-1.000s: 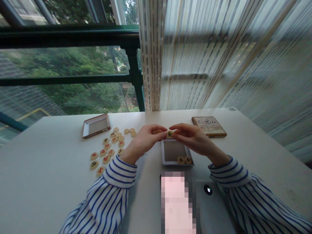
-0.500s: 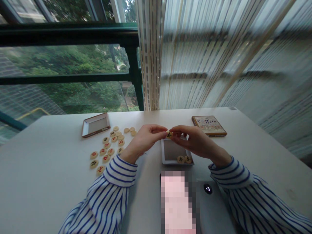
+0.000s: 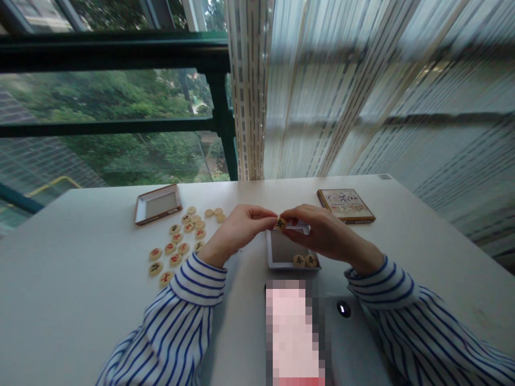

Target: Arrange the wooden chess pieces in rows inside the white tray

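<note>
At frame centre, the left hand (image 3: 235, 230) and right hand (image 3: 322, 231) together pinch one round game piece (image 3: 280, 223) above the small white tray (image 3: 277, 252).

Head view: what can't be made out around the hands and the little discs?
Head view:
- Held disc: its mark too small; fingertips of left hand and right hand cover its edges.
- White tray: far part hidden by right hand.
- Pixelated block: blurred out.
- Loose discs: marks too small.
</note>
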The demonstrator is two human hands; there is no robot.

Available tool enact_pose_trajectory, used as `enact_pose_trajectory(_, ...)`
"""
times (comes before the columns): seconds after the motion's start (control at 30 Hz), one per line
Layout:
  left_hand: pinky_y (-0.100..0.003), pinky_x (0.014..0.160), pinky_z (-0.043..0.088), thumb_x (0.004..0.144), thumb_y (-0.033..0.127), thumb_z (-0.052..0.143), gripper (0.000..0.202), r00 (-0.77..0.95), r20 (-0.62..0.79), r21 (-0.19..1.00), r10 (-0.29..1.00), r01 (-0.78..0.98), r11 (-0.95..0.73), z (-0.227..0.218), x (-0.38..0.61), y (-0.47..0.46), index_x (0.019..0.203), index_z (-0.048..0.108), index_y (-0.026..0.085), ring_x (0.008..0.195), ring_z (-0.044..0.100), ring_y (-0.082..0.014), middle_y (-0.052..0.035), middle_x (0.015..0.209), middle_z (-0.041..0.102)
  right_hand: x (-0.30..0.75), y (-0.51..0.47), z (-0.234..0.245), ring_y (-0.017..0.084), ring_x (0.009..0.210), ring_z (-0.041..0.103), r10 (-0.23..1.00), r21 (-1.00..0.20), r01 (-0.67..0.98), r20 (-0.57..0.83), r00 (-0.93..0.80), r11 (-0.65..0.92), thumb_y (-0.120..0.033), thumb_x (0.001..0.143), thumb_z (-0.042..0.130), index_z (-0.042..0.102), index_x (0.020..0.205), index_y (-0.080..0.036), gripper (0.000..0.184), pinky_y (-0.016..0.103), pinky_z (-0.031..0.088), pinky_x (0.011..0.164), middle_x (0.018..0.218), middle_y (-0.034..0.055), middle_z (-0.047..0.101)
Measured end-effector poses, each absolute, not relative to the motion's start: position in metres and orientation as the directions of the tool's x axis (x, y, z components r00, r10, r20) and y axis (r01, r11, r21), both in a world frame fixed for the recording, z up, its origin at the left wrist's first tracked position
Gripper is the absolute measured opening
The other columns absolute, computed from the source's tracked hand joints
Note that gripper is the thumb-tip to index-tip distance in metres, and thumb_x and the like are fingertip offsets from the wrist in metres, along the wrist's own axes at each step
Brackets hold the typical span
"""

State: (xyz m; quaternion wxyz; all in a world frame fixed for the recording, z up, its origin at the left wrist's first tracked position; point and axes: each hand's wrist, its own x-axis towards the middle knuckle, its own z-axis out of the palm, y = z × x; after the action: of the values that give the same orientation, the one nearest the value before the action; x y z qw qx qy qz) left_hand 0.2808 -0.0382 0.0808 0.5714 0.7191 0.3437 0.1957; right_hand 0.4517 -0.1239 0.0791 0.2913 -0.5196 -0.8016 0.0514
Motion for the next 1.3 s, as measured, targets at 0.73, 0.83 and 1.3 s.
enact_pose_trajectory(0.73,-0.026,0.066,0.046,0.073,0.032,0.054,0.028,0.751,-0.052,0.803,0.659,0.424,-0.420,0.064,0.280,-0.032,0.093,0.064,0.014,0.072,0.061,-0.0156,-0.0060,0.079,0.068,0.450,-0.125,0.078,0.014,0.073,0.058,0.913,-0.282,0.869,0.158,-0.375,0.406,-0.027,0.082,0.048,0.062,0.094,-0.019,0.020,0.026,0.038,0.068,0.078,0.0042,0.065)
enact_pose_trajectory(0.83,-0.026,0.062,0.044,0.075,0.032,0.051,0.028,0.701,-0.015,0.698,0.713,0.518,-0.494,0.061,0.279,-0.031,0.094,0.063,0.016,0.068,0.060,-0.0156,-0.0052,0.076,0.067,0.451,-0.126,0.077,0.014,0.072,0.058,0.922,-0.295,0.874,0.106,-0.372,0.387,-0.026,0.081,0.048,0.062,0.092,-0.019,0.020,0.025,0.038,0.066,0.078,0.0043,0.065)
enact_pose_trajectory(1.3,-0.028,0.068,0.044,0.077,0.028,0.047,0.033,0.718,-0.034,0.446,0.695,0.633,-0.633,0.051,0.280,-0.039,0.107,0.055,0.017,0.077,0.061,-0.0192,-0.0072,0.086,0.066,0.454,-0.125,0.071,0.012,0.063,0.054,0.896,-0.327,0.870,-0.123,-0.426,0.368,-0.026,0.073,0.051,0.065,0.084,-0.020,0.018,0.022,0.035,0.057,0.074,0.0023,0.064)
